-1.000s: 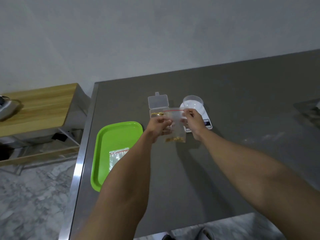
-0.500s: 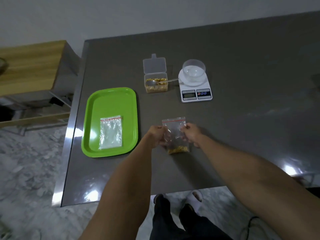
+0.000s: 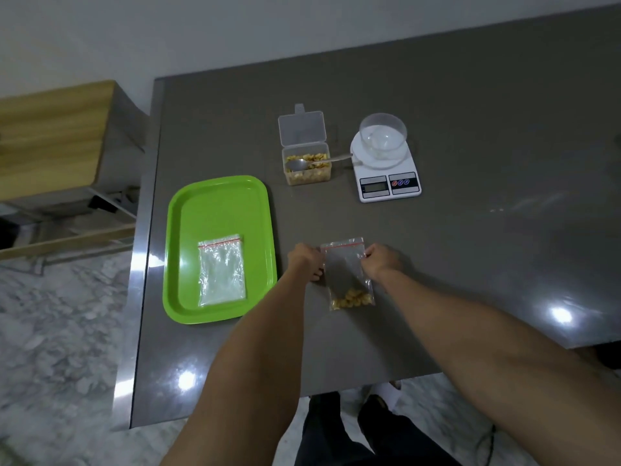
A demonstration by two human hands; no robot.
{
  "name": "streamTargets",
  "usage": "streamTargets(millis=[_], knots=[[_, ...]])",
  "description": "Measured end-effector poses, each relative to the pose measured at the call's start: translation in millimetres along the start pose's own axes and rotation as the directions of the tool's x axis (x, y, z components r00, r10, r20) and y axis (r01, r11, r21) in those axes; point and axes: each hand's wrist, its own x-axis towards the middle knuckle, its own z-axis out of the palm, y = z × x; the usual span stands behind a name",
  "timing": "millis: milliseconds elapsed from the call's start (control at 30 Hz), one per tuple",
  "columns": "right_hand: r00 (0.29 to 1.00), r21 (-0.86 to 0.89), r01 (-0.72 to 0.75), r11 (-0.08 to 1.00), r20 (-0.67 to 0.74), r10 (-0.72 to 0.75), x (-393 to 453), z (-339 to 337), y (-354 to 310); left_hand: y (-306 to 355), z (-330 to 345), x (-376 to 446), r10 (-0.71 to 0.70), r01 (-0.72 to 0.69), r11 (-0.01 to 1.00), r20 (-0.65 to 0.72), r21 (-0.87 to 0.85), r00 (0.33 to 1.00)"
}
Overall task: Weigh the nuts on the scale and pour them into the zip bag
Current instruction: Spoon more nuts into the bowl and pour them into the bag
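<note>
The grey desk [image 3: 470, 264] fills most of the frame and carries every item. At centre left lies a green tray [image 3: 178, 264], holding a spare empty bag [image 3: 221, 270] flat, apparently kept ready for another portion. At upper right of centre stands the scale [image 3: 389, 183] with a clear bowl [image 3: 383, 136] on its platform; the bowl appears empty, which suggests the weighed portion is already poured. Just left of the scale sits an open nut box [image 3: 307, 169], lid folded back, with a spoon [image 3: 302, 164] resting in it, handle pointing toward the scale for easy scooping.

Below centre, the zip bag [image 3: 346, 270] lies between the two hands, red seal line at its far end, nuts [image 3: 351, 298] gathered at its near end. The left hand [image 3: 304, 260] grips the bag's left edge near the top; the right hand [image 3: 381, 260] pinches the right edge near the seal. Judged from this hold, the bag is being steadied for closing. The fingers are largely hidden from view.
</note>
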Motion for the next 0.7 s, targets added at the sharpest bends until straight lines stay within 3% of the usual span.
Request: streamTargets(millis=[100, 233, 433, 700], knots=[[0.998, 0.018, -0.020, 1.000, -0.067, 0.021, 2.3, -6.7, -16.1, 9.9, -17.9, 12.8, 0.040, -0.037, 0.994, -0.030, 0.100, 0.999], [0.988, 0.062, -0.041, 0.997, -0.146, 0.050, 6.5, -21.1, -46.0, 37.7, -51.7, 32.0, 0.209, -0.193, 0.953, -0.044, 0.234, 0.977], [0.979, 0.242, 0.026, 0.970, -0.204, 0.025, 24.8, -43.4, -97.5, 100.7, -101.2, 20.0, 0.429, -0.392, 0.885, -0.111, 0.251, 0.897], [0.998, 0.587, 0.036, 0.809, -0.068, 0.005, 70.8, -60.5, -148.4, 150.5, -135.6, 47.5, 0.618, -0.539, 0.757, -0.135, 0.369, 0.775]])
